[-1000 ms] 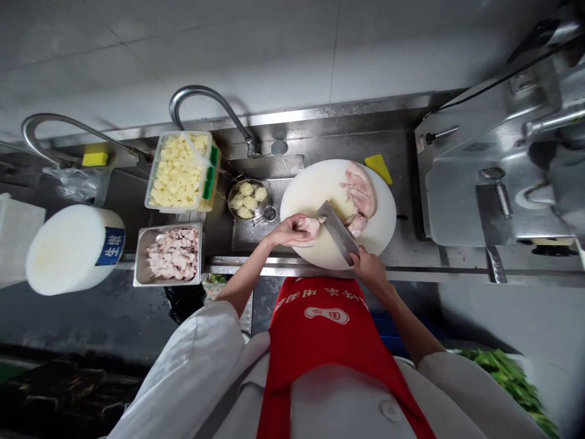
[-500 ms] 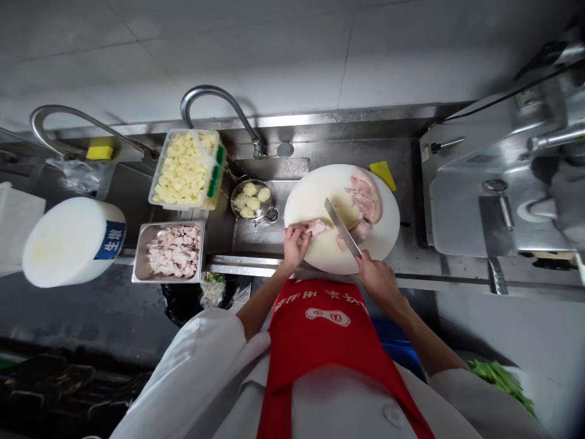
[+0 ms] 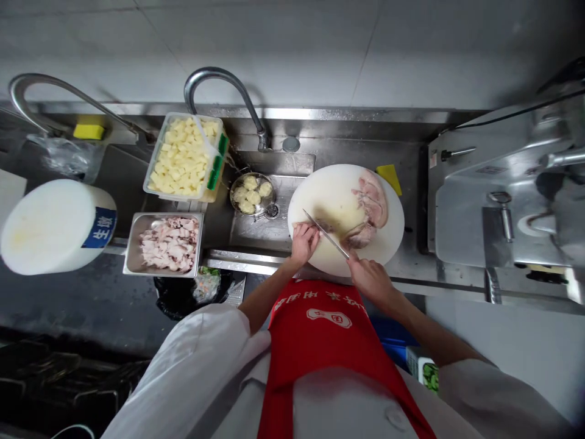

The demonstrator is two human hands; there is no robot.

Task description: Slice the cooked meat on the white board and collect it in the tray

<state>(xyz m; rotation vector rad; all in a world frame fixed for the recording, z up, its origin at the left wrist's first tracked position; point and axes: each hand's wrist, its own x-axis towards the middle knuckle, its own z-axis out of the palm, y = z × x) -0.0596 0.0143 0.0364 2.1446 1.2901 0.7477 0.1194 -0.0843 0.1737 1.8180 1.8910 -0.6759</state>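
Note:
On the round white cutting board (image 3: 304, 195), my left hand (image 3: 305, 242) presses its curled fingers onto a piece of raw meat (image 3: 325, 226) that they mostly hide. My right hand (image 3: 372, 279) is closed around the handle of a kitchen knife (image 3: 327, 235). Its blade slants up to the left, and the tip is right beside my left fingertips. Larger pale slabs of raw meat (image 3: 372, 198) lie on the board's right half, apart from both hands.
Left of the board, a strainer of peeled potatoes (image 3: 251, 195) sits in the sink (image 3: 283, 228). Beyond are a tub of potato cubes (image 3: 185, 158), a metal pan of cut meat (image 3: 169, 244) and another thick white board (image 3: 50, 225). A metal machine (image 3: 475, 207) stands right.
The knife has moved left across the board to my left hand's fingertips, and my right hand has shifted with it. Less of the held meat shows now. The whole view has moved slightly.

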